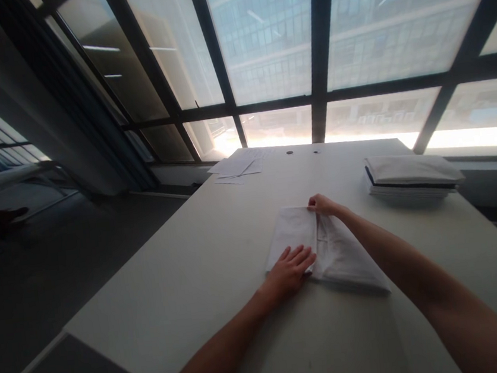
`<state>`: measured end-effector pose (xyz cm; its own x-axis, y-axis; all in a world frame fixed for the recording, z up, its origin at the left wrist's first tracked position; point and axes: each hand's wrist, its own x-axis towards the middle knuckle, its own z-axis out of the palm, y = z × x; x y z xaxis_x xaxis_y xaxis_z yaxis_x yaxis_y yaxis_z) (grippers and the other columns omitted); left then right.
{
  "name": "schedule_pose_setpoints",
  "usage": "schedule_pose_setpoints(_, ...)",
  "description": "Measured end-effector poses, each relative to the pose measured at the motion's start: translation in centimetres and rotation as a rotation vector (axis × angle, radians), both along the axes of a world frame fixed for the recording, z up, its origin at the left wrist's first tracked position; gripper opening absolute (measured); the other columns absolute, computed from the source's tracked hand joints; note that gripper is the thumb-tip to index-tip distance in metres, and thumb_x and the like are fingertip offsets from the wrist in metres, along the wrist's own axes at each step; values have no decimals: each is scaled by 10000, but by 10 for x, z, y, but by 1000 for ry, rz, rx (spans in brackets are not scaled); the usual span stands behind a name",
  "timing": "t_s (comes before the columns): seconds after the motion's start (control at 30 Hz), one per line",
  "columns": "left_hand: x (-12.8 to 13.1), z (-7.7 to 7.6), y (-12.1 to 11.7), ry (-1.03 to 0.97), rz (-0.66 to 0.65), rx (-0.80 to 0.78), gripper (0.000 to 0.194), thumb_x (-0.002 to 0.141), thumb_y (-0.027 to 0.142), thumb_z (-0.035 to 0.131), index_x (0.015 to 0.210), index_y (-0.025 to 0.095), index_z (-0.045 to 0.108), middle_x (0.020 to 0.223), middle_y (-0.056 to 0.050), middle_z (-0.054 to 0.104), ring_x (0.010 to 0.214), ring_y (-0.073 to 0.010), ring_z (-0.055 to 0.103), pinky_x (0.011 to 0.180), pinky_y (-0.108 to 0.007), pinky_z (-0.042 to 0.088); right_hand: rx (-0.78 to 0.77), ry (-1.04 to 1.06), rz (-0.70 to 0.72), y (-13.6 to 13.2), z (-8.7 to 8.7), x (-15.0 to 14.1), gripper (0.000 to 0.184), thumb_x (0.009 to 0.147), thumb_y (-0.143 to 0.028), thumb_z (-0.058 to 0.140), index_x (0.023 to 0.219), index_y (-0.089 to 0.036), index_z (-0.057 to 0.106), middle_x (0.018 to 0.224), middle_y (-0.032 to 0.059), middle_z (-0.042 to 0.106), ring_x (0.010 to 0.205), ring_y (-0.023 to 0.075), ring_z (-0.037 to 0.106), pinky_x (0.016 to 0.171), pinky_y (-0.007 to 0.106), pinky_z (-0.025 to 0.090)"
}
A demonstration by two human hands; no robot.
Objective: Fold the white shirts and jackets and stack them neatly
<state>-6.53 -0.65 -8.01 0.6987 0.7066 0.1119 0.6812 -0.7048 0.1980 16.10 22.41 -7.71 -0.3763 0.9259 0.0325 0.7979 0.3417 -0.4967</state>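
A white cloth, partly folded, lies on the white table in front of me. Its left part is a flat folded panel, while the right part is looser and creased. My left hand rests flat on the lower part of the panel, fingers spread apart. At the far edge of the cloth, my right hand pinches the fabric between thumb and fingers, near the upper end of the panel's right edge. What kind of cloth item it is cannot be made out.
A stack of folded white cloth with a dark layer sits on the table's right side. Loose paper sheets lie at the far left corner. Two small round fittings mark the far edge, and large windows rise behind it.
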Motion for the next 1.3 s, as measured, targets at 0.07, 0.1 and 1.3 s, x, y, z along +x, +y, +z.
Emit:
schedule_pose_setpoints(0.07, 1, -1, -1, 11, 3, 12, 483, 1057, 385, 384, 1530, 287, 369, 1601, -55, 367, 1500, -231, 277, 1226, -481, 182, 28, -6, -11, -1, 0, -2, 131, 856, -229, 653, 886, -152, 755, 852, 52, 752, 751, 154, 643, 678, 221, 439)
schedule_pose_setpoints(0.1, 2, -1, -2, 19, 5, 19, 488, 1059, 394, 377, 1534, 286, 362, 1605, -54, 359, 1502, -233, 271, 1228, -483, 172, 40, -13, -18, -1, 0, -3, 131, 861, -230, 651, 892, -153, 752, 860, 56, 751, 757, 156, 641, 686, 225, 436)
schedule_pose_setpoints(1.3, 15, -2, -22, 159, -50, -20, 952, 963, 737, 186, 1598, 42, 44, 1651, -202, 73, 1540, -299, -49, 1228, -541, -5, 194, 48, 146, -30, -14, -102, 623, 1022, -503, 329, 1551, -175, 358, 1616, 117, 321, 1510, 236, 235, 1218, 482, 174)
